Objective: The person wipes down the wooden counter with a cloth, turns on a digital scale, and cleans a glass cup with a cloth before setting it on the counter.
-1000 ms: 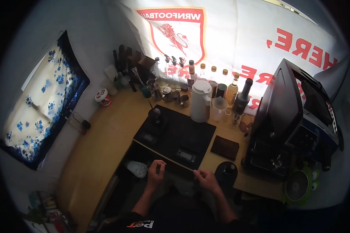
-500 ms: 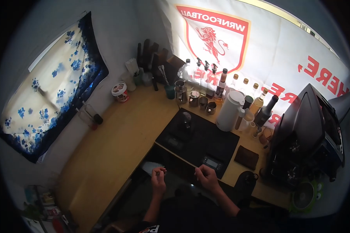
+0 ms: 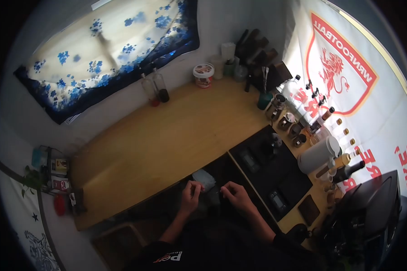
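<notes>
Off to the left, small packets [image 3: 60, 183] sit by the wall, past the end of the wooden desk [image 3: 167, 135]. Along its far edge, from where I stand, come two clear bottles [image 3: 148, 88] with dark or reddish bottoms; I can't make out whether that's liquid. Nearer the person, the left hand [image 3: 192, 196] has its fingers curled towards the thumb. Beyond it at the far edge is a lidded tub [image 3: 204, 81], its contents hidden. The pale crumpled cloth or bag [image 3: 204, 179] is just on the far side of the hands, low by the desk's near edge. It's closer to the left hand, its long axis seeming to slant from far left to near right. Apart from the left, the right hand [image 3: 236, 196] is curled in a loose pinch; I can't tell whether either holds something small. Further right, a green cup [image 3: 264, 100] has long utensils standing in it, then comes a black mat [image 3: 291, 179] bearing a scale [image 3: 277, 198]. Past the mat, a white jug [image 3: 315, 156] leads to a bottle [image 3: 343, 159] with amber liquid.
</notes>
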The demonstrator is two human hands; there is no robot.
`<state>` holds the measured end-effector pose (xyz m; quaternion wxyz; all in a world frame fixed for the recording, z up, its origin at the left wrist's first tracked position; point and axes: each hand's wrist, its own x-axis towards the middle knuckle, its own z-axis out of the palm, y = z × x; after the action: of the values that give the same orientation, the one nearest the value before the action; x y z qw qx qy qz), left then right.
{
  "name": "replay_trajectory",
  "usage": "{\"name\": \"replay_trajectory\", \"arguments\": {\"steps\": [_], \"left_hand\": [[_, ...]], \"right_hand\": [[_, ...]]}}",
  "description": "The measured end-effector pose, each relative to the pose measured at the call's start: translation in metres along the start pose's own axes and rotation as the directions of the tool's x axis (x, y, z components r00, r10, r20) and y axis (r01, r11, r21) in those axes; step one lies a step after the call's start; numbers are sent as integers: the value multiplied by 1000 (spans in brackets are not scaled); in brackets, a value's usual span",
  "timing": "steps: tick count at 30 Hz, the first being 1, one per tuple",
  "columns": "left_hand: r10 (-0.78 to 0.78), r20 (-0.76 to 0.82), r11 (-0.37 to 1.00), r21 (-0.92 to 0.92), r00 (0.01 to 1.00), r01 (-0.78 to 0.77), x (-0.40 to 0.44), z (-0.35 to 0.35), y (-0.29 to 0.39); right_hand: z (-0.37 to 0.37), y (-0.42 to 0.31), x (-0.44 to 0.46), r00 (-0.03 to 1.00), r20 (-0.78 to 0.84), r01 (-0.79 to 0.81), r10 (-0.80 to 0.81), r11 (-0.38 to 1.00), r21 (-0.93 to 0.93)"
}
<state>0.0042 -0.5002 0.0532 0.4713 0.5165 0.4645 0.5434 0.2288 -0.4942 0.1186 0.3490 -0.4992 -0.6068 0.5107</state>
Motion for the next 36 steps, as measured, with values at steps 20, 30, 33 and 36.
{"name": "replay_trajectory", "arguments": {"steps": [20,30,33,36], "left_hand": [[-103,-653,994,-46,750,96,0,-34,9],[-94,-838,971,43,537,236,-51,-21,22],[-113,-913,980,-38,392,193,-69,-15,12],[-136,-944,982,-89,299,166,-81,-13,15]], "right_hand": [[76,-7,190,724,679,2,-123,984,176],[139,-2,234,488,869,-188,-83,962,197],[167,-17,224,359,933,-259,-8,960,108],[192,-39,212,224,970,-246,100,968,-43]]}}
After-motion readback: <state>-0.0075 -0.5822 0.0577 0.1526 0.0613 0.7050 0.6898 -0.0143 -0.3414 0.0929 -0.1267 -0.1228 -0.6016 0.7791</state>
